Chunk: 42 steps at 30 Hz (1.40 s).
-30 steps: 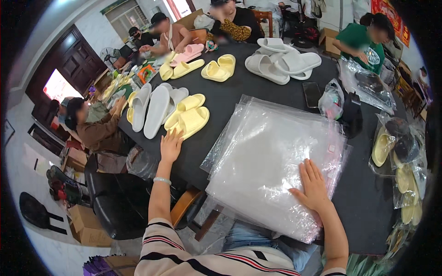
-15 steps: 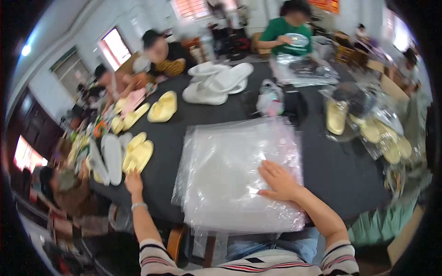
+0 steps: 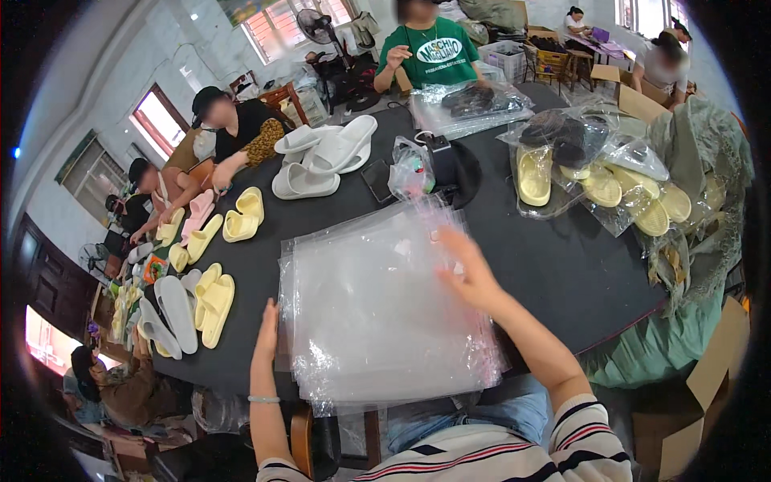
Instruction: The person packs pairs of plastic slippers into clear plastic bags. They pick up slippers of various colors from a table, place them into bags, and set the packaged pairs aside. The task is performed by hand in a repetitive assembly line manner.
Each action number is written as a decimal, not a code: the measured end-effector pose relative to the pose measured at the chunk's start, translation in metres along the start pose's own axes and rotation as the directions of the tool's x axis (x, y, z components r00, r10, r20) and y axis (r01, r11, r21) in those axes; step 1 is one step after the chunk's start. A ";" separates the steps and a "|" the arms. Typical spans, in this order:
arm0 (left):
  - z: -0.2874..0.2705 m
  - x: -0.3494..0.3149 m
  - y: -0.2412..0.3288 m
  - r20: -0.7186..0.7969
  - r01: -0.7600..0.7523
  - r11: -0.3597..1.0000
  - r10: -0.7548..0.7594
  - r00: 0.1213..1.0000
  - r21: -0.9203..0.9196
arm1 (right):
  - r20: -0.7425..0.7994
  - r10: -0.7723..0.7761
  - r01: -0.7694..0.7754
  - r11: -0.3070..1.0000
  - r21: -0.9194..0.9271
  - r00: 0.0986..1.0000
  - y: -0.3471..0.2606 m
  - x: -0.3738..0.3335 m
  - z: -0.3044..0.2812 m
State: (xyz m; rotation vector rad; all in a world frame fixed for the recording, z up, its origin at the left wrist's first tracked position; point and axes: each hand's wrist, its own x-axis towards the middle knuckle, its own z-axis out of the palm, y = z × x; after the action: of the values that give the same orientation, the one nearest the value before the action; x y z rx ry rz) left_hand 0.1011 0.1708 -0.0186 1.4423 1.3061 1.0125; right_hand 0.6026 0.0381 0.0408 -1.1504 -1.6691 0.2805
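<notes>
A stack of clear plastic bags (image 3: 377,313) lies on the black table in front of me. My right hand (image 3: 470,273) is over the stack's upper right part, fingers apart and somewhat smeared by motion, with nothing held. Upright at the stack's left edge stands my left hand (image 3: 269,333), its fingers stretched out along the side. Left of that hand lies a pair of yellow slippers (image 3: 214,305), with grey slippers (image 3: 177,313) beside them. A yellow slipper pair (image 3: 243,215) and white slippers (image 3: 325,157) sit farther back.
Bagged yellow slippers (image 3: 534,177) are piled at the right, near a grey-green cloth (image 3: 699,161). Behind the stack are a small clear bag (image 3: 409,170) and a dark phone (image 3: 377,181). Across the table a person in a green shirt (image 3: 434,52) has bagged dark slippers (image 3: 470,100).
My left hand has left the yellow slippers and come to the stack's left edge. My right hand has shifted toward the stack's far right part. The view has turned somewhat.
</notes>
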 end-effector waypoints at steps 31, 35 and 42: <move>0.058 -0.014 0.081 0.305 0.590 0.760 -0.513 0.802 -0.272 | 0.128 0.469 -0.484 0.865 0.131 0.874 0.076 -0.020 0.019; 0.068 -0.001 0.095 0.249 0.679 0.724 -0.639 0.727 -0.123 | 0.124 0.445 -0.455 0.887 0.078 0.887 0.080 -0.024 0.020; 0.070 0.001 0.081 0.280 0.610 0.791 -0.579 0.765 -0.031 | 0.116 0.461 -0.475 0.860 0.186 0.880 0.077 -0.019 0.016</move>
State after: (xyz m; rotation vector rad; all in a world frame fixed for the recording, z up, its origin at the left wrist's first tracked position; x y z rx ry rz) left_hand 0.1889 0.1632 0.0427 0.9178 1.3538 0.4448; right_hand 0.6317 0.0678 -0.0292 -1.3856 -1.3543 0.7946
